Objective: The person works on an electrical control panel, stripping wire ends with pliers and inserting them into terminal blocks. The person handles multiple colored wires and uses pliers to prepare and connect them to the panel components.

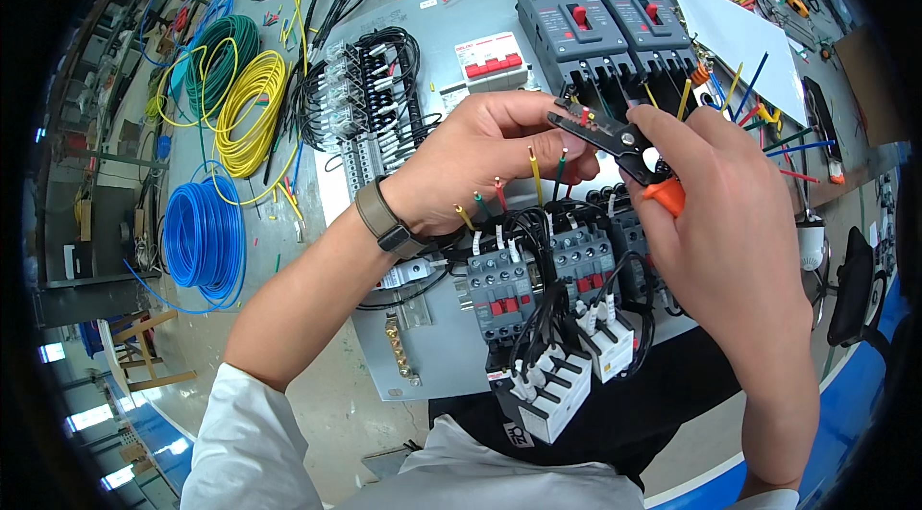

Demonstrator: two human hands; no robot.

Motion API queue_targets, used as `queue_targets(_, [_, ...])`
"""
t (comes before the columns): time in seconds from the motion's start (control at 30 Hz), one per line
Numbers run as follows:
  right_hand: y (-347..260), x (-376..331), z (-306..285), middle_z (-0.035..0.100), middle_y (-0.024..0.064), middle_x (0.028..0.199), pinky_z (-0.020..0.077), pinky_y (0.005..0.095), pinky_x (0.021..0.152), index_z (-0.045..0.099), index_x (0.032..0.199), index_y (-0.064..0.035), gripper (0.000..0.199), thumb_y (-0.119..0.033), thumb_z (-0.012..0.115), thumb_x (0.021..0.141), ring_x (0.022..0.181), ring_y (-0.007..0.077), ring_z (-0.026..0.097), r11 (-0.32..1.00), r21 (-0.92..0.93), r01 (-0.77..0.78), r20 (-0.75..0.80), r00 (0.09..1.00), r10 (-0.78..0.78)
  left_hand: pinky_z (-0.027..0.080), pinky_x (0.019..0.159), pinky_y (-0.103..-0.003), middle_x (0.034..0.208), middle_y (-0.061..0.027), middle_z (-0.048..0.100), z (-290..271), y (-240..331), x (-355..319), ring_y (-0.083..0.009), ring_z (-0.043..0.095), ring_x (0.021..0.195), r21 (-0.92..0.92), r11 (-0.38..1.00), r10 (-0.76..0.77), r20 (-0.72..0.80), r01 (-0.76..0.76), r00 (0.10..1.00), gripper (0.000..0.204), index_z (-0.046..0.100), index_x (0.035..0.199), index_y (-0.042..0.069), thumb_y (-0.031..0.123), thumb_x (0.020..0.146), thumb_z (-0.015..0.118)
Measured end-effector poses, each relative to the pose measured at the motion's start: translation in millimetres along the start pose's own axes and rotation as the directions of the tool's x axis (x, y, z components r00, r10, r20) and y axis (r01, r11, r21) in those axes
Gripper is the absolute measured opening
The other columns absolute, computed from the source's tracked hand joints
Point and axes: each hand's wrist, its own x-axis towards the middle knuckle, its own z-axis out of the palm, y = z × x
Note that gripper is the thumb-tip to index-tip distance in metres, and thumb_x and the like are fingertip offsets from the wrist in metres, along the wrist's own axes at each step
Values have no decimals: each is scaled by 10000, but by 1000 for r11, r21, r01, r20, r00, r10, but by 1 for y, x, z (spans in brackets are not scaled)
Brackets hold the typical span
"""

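My right hand (725,193) is closed around a wire stripper (624,147) with black jaws and orange handles. Thumb and fingers of my left hand (499,145) pinch a thin wire at the jaws; a bit of red shows there, and most of the wire is hidden by the fingers. Just below, yellow, green and red wire ends (535,174) with bared tips stand up from a bundle of black wires. Beneath them, grey contactors (501,294) with red parts sit on a grey metal panel (370,356). White-topped relays (549,395) hang on black leads at the panel's near edge.
Two large grey circuit breakers (576,30) with red toggles stand behind my hands, beside a smaller white breaker (492,60). Clear relays and black wiring (360,92) fill the panel's left. Blue (204,231), yellow (252,116) and green (223,63) wire coils lie further left.
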Motion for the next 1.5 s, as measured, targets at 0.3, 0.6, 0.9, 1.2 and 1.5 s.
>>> queue_targets(0.3, [2,0,2,631,151,917,517,470,731,720,1312,-50,470,-41,794,848,847,357,659,1000,-24,6,-5,1000,-6,619,1010,-397,1104,-120,786,0,0,0,-218,770,1063,10,1000,-22,-8,22,1000,238,726,1251,8,156,1065,714])
queue_targets(0.6, [13,3,8,640,112,868,529,460,697,745,1270,-95,502,-30,820,779,778,333,672,992,-113,49,-55,997,-56,609,1013,-395,1101,-92,777,1,1,0,-203,756,1067,-2,999,-37,-4,37,999,231,728,1229,8,165,1058,729])
queue_targets(0.9, [15,-5,14,651,139,869,513,426,693,767,1263,-58,444,-64,859,828,779,332,662,982,186,-29,-144,988,56,608,992,-364,1152,-132,785,3,3,2,-213,761,1085,61,998,-11,24,9,1000,269,714,1291,-9,149,1075,698])
queue_targets(1.2, [25,15,-17,680,95,941,512,322,750,723,1292,-8,337,-43,772,960,820,176,630,975,213,57,-523,850,65,577,938,-313,1082,-98,785,6,6,0,-169,739,1030,144,989,41,27,-45,999,341,728,1297,4,276,1095,690])
queue_targets(1.5, [48,-58,-43,700,17,1031,515,278,808,696,1454,-86,436,-87,700,1018,907,104,641,846,477,-236,-318,852,416,601,994,-401,1153,-138,763,4,13,4,-249,755,1095,45,998,33,49,-35,998,369,681,1310,-5,311,1141,594])
